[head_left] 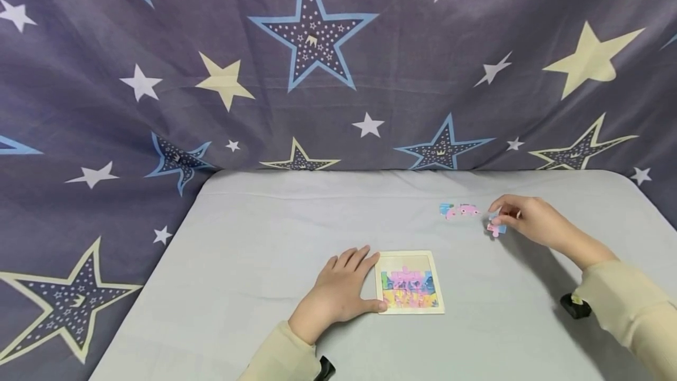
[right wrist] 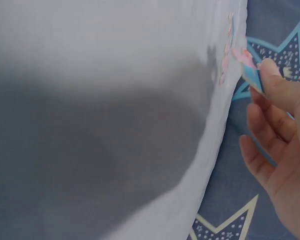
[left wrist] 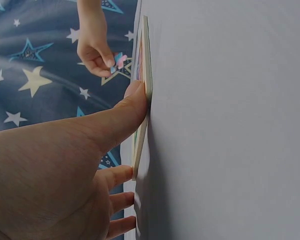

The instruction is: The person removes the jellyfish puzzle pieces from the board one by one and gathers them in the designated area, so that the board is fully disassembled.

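A square puzzle tray (head_left: pixel 410 311) with a pale rim lies on the table, its lower part filled with colourful pieces and its top strip bare. My left hand (head_left: pixel 341 290) rests at the tray's left side with fingers spread. In the left wrist view the thumb (left wrist: pixel 132 102) presses on the tray's edge. Off to the right, my right hand (head_left: pixel 520 219) pinches a pink and blue puzzle piece (head_left: pixel 496 228) between thumb and fingers. The right wrist view shows this piece (right wrist: pixel 247 65) held up on its edge, clear of the cloth.
Two loose puzzle pieces, one blue and pink (head_left: pixel 447 210) and one pink (head_left: pixel 469 210), lie to the left of my right hand. A light grey cloth covers the table (head_left: pixel 238 240). Behind it hangs a dark curtain (head_left: pixel 328 116) with stars.
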{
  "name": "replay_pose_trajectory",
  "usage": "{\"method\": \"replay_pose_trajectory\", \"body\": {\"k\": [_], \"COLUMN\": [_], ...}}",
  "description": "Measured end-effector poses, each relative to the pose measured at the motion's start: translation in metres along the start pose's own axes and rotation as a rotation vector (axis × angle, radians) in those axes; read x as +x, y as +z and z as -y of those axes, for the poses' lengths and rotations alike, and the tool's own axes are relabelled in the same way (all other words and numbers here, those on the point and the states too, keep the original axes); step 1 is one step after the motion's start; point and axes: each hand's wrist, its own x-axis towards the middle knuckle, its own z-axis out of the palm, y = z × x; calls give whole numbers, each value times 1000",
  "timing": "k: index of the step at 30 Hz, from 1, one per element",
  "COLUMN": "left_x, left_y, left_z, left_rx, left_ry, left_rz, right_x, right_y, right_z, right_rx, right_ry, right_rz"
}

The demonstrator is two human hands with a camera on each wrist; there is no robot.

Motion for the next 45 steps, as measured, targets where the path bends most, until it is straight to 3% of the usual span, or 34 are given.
{"method": "replay_pose_trajectory", "body": {"k": [5, 18, 27, 45], "left_x": [2, 1, 1, 3], "left_y": [0, -1, -1, 3], "left_z": [0, 0, 2, 3], "left_rx": [1, -2, -4, 7], "left_ry": [3, 3, 6, 6], "left_rz": [-5, -6, 3, -4], "right_x": [7, 25, 32, 34], "right_y": [-1, 6, 14, 19], "right_z": [-10, -22, -24, -27], "right_rx": [-36, -32, -38, -84], "right_ry": [40, 165, 204, 240], "right_rz": [-27, 56, 103, 86]}}
